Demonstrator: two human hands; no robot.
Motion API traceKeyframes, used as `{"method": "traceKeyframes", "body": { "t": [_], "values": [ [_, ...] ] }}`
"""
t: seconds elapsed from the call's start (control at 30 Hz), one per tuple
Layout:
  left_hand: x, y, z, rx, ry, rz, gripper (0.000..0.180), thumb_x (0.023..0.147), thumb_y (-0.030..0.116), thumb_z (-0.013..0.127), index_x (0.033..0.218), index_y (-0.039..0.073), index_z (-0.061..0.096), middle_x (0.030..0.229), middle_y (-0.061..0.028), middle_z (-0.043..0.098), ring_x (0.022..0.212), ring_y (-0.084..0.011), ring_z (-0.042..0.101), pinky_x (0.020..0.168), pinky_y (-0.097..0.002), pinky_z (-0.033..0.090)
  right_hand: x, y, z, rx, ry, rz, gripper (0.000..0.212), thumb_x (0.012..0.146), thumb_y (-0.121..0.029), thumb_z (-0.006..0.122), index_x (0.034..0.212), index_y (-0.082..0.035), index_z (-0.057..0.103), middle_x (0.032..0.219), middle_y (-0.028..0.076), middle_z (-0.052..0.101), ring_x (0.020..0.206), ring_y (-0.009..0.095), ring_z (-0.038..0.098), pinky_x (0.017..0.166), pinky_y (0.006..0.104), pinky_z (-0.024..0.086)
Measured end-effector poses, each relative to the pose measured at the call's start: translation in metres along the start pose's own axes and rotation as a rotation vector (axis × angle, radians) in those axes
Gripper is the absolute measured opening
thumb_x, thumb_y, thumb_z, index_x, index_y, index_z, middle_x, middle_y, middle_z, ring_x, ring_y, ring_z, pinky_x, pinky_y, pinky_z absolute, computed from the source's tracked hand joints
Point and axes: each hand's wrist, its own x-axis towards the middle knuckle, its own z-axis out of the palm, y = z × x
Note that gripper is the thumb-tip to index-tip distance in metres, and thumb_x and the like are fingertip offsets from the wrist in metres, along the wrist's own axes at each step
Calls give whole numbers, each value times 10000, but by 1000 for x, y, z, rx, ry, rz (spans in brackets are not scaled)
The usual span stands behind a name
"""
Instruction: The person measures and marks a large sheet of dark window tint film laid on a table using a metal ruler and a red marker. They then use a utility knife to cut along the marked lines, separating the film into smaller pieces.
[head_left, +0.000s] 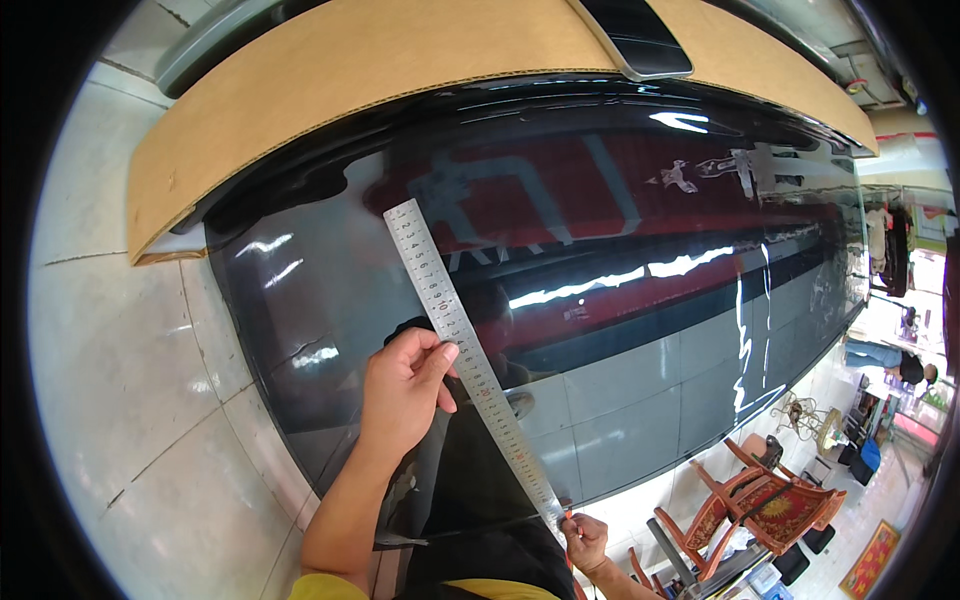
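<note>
A long steel ruler (470,365) lies slantwise across a dark, glossy, see-through sheet (620,400) that looks like tinted film. At the ruler's left edge, around mid-length, my left hand (402,385) is closed, its thumb and fingertips gripping the metal. My right hand (587,540) is closed at the ruler's near end, by the sheet's front edge. A small orange bit (568,514) shows at its fingertips; what it belongs to is mostly hidden. Reflections of the room cover much of the sheet.
Along the far side runs a long brown cardboard box (340,75) with a phone (640,40) on it. Carved wooden chairs with patterned red seats (775,510) stand at the lower right. Pale floor tiles (130,350) extend on the left. Another person (905,367) is at the far right.
</note>
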Motion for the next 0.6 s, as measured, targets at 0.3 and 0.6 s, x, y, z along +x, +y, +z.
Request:
{"method": "traceKeyframes", "body": {
  "t": [0.3, 0.6],
  "values": [
    [4, 7, 7, 60, -6, -7, 161, 1069, 136, 648, 1030, -17, 682, 829, -75, 721, 528, -110, 638, 427, -224, 398, 3, -22, -7, -64, -35, 35, 289, 964, -82, 738, 717, 0, 614, 644, 148, 575, 548, 316, 586, 531, 376, 444],
    [30, 17, 51, 745, 174, 557, 225, 994, 282, 758, 912, 88, 679, 810, -55, 722, 617, -285, 654, 599, -408, 518, 15, -35, -9, -11, 103, 69, 340, 973, -82, 729, 680, 9, 585, 617, 149, 548, 524, 315, 533, 509, 394, 396]
  ]
}}
